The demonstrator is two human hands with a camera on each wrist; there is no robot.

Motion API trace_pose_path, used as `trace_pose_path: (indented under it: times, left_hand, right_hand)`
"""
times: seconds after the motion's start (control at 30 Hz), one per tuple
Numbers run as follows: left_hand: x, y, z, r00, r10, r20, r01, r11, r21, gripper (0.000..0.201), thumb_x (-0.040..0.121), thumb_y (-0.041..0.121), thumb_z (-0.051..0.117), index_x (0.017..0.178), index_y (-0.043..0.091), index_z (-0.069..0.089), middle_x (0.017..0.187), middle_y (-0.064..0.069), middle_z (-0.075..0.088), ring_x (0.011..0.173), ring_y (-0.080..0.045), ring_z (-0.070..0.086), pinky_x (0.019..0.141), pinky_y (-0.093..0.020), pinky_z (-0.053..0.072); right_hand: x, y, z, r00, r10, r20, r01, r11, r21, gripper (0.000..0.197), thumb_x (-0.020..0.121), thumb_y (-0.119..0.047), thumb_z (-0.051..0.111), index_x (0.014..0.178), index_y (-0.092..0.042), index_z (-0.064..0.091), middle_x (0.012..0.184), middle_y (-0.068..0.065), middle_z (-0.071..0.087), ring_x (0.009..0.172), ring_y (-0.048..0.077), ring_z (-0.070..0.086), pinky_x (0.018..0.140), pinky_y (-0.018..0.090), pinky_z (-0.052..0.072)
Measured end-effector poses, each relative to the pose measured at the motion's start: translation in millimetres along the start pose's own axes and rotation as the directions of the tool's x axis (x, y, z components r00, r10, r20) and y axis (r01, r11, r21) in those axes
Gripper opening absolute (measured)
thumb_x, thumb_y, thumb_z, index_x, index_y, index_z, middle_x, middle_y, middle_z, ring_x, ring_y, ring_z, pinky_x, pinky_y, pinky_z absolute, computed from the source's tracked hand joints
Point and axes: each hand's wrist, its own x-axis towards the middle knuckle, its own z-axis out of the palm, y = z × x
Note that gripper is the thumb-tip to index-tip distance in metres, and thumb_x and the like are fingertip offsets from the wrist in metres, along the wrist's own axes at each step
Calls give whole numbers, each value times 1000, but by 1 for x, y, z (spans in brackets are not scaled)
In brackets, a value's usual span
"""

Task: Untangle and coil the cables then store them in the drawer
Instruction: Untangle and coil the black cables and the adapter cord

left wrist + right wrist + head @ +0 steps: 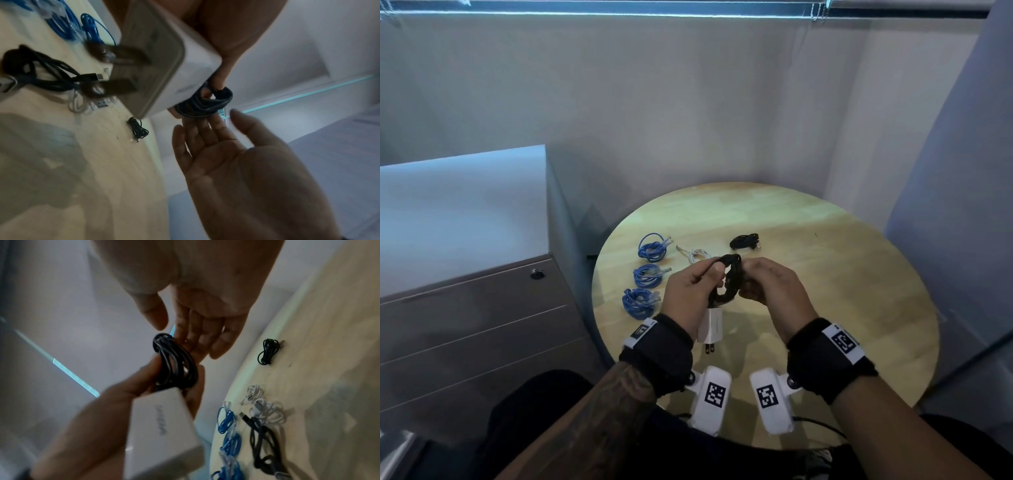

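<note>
My left hand [717,274] grips a coiled black cable [729,279] above the round wooden table [825,291]. A white plug adapter [711,325] hangs from the coil below my palm. In the left wrist view the adapter [160,61] fills the foreground and the coil [202,104] sits at my fingertips. My right hand [748,277] meets the coil from the right. The right wrist view shows its fingers [197,337] straight and touching the coil [174,360].
Three blue cable coils [649,275] lie in a row at the table's left, with a white cable [697,255] and a small black coil [744,241] behind my hands. Another loose black cable [263,443] lies on the table. A grey drawer cabinet [476,308] stands left, drawers closed.
</note>
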Motion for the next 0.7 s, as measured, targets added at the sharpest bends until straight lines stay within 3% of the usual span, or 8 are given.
trace_pose_path:
  times: [0.07,0.17,0.23,0.33,0.5,0.6,0.7]
  left_hand:
    - [0,-3,-1,999,45,7,-46,994,100,21,97,11,57,107,18,74,86,-22,65,80,-24,57,74,-41,55]
    - [-1,-5,-2,986,157,47,-164,939,303,26,97,10,57,105,30,71,86,-1,69,76,-18,61,77,-43,55]
    - [0,-2,-4,951,256,172,-308,823,477,37,97,9,55,119,37,64,100,7,65,85,-14,64,80,-31,56]
    - [6,4,-6,872,302,384,-487,607,627,39,96,8,52,130,26,60,108,6,59,97,-9,57,86,-21,46]
    - [13,13,-5,837,252,486,-543,487,684,26,97,19,55,122,18,61,107,5,61,98,-12,54,84,-24,42]
    - [14,10,-6,825,343,450,-565,461,684,18,97,21,54,112,17,63,100,6,64,91,-10,55,80,-24,43]
    - [19,7,-8,836,376,399,-542,453,708,15,97,23,51,106,21,62,94,11,59,86,-8,52,75,-22,38]
  right_hand:
    - [-2,0,-1,999,16,48,-16,1000,8,25,94,-25,64,98,-1,69,93,10,74,88,19,69,87,33,54]
    - [-2,3,-5,996,-13,90,19,997,-70,26,91,-22,68,91,3,67,83,9,71,80,16,67,88,36,54]
    - [-1,1,-9,993,-15,113,30,991,-131,29,95,-27,63,88,1,69,84,10,72,82,16,67,89,37,52]
    - [1,-2,-15,989,-13,145,48,970,-240,35,100,-31,52,91,-2,69,90,14,73,83,17,66,89,36,49]
    - [1,-9,-20,983,31,181,13,971,-237,38,104,-32,42,94,-9,72,91,10,74,90,19,68,94,34,49]
    - [-2,-13,-22,969,31,244,26,974,-227,27,99,-32,55,90,-11,69,83,1,72,83,12,68,88,28,51]
    - [-1,-12,-24,965,4,263,43,985,-169,9,92,-12,65,98,-6,69,86,1,74,82,10,69,81,23,51]
